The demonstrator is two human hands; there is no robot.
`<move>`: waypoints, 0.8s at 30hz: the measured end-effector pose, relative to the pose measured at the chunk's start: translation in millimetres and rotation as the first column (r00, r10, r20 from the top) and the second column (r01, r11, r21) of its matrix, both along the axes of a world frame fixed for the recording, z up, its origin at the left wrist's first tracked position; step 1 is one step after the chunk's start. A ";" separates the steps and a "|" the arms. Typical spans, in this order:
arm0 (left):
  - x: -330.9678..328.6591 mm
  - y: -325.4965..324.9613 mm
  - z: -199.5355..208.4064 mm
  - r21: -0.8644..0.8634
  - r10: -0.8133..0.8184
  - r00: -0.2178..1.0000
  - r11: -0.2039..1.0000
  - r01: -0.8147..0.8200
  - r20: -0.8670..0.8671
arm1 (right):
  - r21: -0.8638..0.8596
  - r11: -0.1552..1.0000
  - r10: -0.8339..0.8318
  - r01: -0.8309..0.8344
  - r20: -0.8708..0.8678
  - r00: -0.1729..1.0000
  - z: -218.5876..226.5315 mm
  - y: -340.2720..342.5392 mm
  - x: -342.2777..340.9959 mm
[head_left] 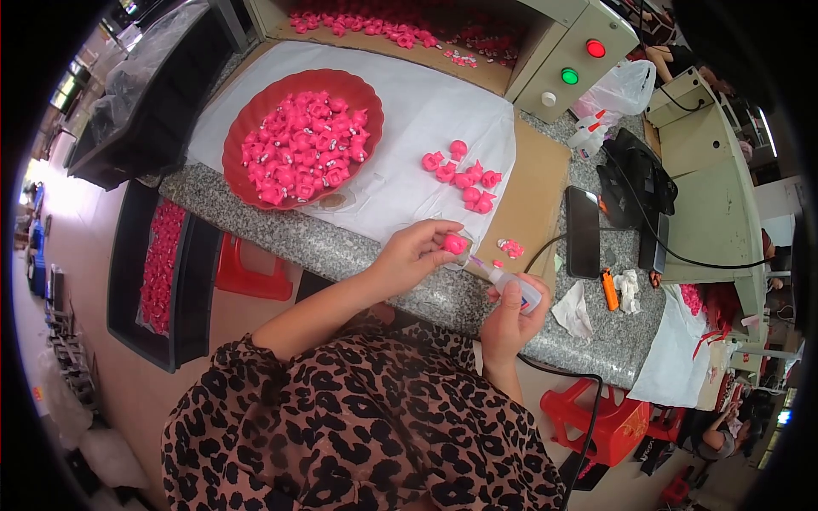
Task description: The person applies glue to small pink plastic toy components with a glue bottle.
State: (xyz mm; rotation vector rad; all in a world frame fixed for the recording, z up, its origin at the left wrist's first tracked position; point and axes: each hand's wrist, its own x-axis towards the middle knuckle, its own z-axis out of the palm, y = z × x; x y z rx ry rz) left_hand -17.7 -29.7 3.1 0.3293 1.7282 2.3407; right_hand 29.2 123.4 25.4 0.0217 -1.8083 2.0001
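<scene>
Pinched in the fingers of my left hand is a small round pink plastic piece. My right hand grips a small white glue bottle, its thin nozzle tilted up toward the pink piece; whether the tip touches it I cannot tell. Both hands are over the near edge of the worktop. Just beyond them lie several loose pink figures on white paper. Close to the bottle is a little heap of tiny pink and white parts on cardboard.
A scalloped red bowl full of pink figures stands at the left. A machine with lit buttons holds more at the back. Phone, orange lighter, crumpled tissue and a black cable lie right. Red stools stand below.
</scene>
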 end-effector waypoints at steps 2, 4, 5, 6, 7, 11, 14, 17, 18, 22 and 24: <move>-3.9 -6.1 4.9 -0.025 -0.067 0.998 0.997 0.067 0.011 | -0.097 0.995 -0.011 0.015 0.041 0.999 1.8 6.2 -3.3; -6.4 -11.3 7.3 -0.054 -0.130 0.991 0.990 0.131 0.025 | -0.102 0.995 -0.011 0.017 0.051 0.999 3.7 8.7 -5.3; -7.1 -12.7 7.7 -0.095 -0.168 0.986 0.981 0.169 0.023 | -0.106 0.994 -0.011 0.017 0.062 0.998 4.4 9.5 -5.9; -7.2 -13.5 8.0 -0.135 -0.203 0.979 0.970 0.205 0.023 | -0.106 0.994 -0.011 0.017 0.063 0.998 4.4 9.9 -6.5; -7.1 -13.7 8.7 -0.134 -0.203 0.979 0.970 0.205 0.024 | -0.096 0.995 -0.002 0.009 0.064 0.998 4.3 10.3 -6.9; -7.2 -13.8 9.0 -0.246 -0.228 0.969 0.949 0.200 -0.094 | -0.040 0.999 0.006 -0.004 0.063 0.998 4.9 10.5 -6.6; -7.4 -13.9 4.1 -0.254 -0.225 0.966 0.949 0.186 -0.131 | -0.034 0.999 0.006 -0.003 0.070 0.998 5.3 9.2 -6.4; -7.9 -13.6 2.7 -0.256 -0.222 0.963 0.950 0.178 -0.155 | -0.029 1.000 0.015 -0.012 0.087 0.996 5.9 8.5 -6.8; -7.8 -13.3 3.3 -0.259 -0.221 0.961 0.950 0.174 -0.168 | -0.028 1.000 0.014 -0.012 0.087 0.996 6.0 8.6 -6.9; -7.2 -13.3 4.1 -0.266 -0.221 0.960 0.949 0.171 -0.173 | -0.020 1.000 0.015 -0.013 0.092 0.996 4.2 9.5 -7.3; -7.2 -13.6 5.2 -0.263 -0.226 0.959 0.949 0.177 -0.171 | -0.020 1.000 0.017 -0.015 0.092 0.996 3.3 9.7 -7.2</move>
